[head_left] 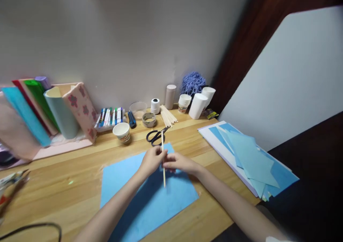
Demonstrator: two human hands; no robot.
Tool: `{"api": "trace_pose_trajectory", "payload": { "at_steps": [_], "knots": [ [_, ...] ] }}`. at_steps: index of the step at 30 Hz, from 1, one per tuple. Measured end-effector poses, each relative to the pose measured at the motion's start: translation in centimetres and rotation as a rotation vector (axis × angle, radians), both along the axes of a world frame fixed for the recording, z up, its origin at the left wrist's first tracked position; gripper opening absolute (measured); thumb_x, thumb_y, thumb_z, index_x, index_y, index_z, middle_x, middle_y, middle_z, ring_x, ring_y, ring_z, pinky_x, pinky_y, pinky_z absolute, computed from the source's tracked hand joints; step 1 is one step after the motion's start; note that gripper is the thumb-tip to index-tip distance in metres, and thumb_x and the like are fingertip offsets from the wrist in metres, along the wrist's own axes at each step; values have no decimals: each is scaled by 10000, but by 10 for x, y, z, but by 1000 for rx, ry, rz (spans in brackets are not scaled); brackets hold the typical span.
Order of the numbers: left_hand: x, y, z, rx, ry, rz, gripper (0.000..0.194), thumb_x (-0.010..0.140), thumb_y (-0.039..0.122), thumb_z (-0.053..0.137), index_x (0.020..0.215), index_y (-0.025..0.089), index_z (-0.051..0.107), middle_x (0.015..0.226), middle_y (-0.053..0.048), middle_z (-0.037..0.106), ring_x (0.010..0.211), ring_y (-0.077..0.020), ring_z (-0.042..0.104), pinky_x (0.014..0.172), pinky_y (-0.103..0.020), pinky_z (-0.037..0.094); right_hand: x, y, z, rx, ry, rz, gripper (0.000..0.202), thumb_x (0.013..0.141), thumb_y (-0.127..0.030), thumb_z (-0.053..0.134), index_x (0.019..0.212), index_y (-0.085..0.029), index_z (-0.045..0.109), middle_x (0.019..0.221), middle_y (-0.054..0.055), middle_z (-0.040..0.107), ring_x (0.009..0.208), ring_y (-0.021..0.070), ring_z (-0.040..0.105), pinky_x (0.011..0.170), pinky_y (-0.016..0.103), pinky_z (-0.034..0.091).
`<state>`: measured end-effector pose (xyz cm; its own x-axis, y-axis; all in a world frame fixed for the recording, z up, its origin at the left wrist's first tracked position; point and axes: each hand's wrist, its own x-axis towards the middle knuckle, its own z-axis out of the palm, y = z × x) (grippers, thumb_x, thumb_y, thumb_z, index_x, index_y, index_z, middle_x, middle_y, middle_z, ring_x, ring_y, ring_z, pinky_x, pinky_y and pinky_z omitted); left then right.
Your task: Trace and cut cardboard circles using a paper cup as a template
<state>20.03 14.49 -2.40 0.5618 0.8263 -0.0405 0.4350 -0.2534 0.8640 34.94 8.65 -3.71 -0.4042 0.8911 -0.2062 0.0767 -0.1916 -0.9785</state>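
Just above the sheet (pixel 157 199), near the desk's (pixel 66 195) front edge, the left hand (pixel 153 160) held a stick (pixel 164 179) pinched between thumb and fingers. The right hand (pixel 178 162) was narrow, its fingers bent and their tips against the same stick, lower down; whether it gripped too, I could not tell. The stick's far end stood out past the left hand toward the scissors (pixel 154 138), which lay just beyond the sheet's far corner. Along the desk's back edge, from left to right, came a pink rack (pixel 85 108), markers (pixel 111 117), a clear tub (pixel 138 110), a spool (pixel 155 106), a canister (pixel 170 97) and blue yarn (pixel 193 82), with white cups (pixel 198 106) in front of the yarn. Nearer the front were a paper cup (pixel 122 132), a roll of tape (pixel 149 120) and a fan of spare sticks (pixel 168 116). Papers (pixel 250 160) overlapped in a pile at the desk's right edge. Toward the left edge lay a blurred tool (pixel 13 181), with a dark cable (pixel 40 225) near the front left corner.
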Motion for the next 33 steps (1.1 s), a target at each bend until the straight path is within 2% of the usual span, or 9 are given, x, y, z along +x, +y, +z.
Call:
{"api": "trace_pose_trajectory", "payload": {
  "at_steps": [4,7,12,14,17,21,24,30,33],
  "knots": [
    [6,7,-9,-24,92,-65,412,794,474,431,511,184,503,493,-19,529,514,-182,506,520,-276,317,9,-3,6,-96,-71,120,499,714,-619,621,773,-124,629,636,0,589,491,64,506,492,195,417],
    [7,8,-12,-74,195,-94,403,799,500,410,558,190,502,505,-28,549,480,-194,519,501,-280,308,38,9,27,-2,-115,-1,444,769,-563,592,828,-127,654,691,20,630,535,64,546,538,192,448],
    [38,31,6,157,208,17,302,804,459,475,668,197,540,615,-40,587,626,-224,550,578,-294,324,126,74,115,387,-496,-472,253,848,-345,548,810,-123,663,790,70,680,624,111,600,559,222,496],
    [72,51,21,48,-1,-18,265,774,426,551,648,193,544,612,-20,561,623,-203,533,601,-293,350,164,111,153,443,-573,-582,199,864,-258,520,934,-135,661,912,77,683,740,125,624,655,240,513],
    [138,87,45,-384,-412,-87,217,711,362,670,743,165,586,740,-36,600,681,-184,577,653,-291,432,211,165,188,511,-754,-771,311,773,-207,646,1076,-142,621,1146,111,615,1046,206,574,881,319,469],
    [212,130,68,-558,-605,-47,252,854,394,488,953,168,536,1075,-112,586,881,-168,629,773,-288,494,238,220,186,496,-961,-956,756,637,-243,788,1312,-156,458,1445,176,338,1331,326,315,1072,430,280],
    [236,147,79,-650,-701,-11,268,879,411,429,944,167,517,1105,-124,570,922,-163,634,806,-283,506,239,245,166,420,-1039,-1042,869,635,-304,802,1379,-167,375,1492,217,234,1322,361,334,1039,460,312],
    [236,153,88,-699,-786,-48,274,865,386,426,933,151,549,1056,-128,605,941,-167,635,858,-302,505,243,258,157,416,-1112,-1159,282,799,-68,561,1065,-122,634,1077,193,650,1038,276,606,873,361,434],
    [233,155,87,-637,-772,-61,255,849,368,438,930,158,558,1069,-133,611,1005,-193,618,894,-338,489,247,247,179,566,-1114,-1242,352,821,-15,413,1068,-143,630,1078,147,666,1029,239,605,871,322,429]
  ]
}}
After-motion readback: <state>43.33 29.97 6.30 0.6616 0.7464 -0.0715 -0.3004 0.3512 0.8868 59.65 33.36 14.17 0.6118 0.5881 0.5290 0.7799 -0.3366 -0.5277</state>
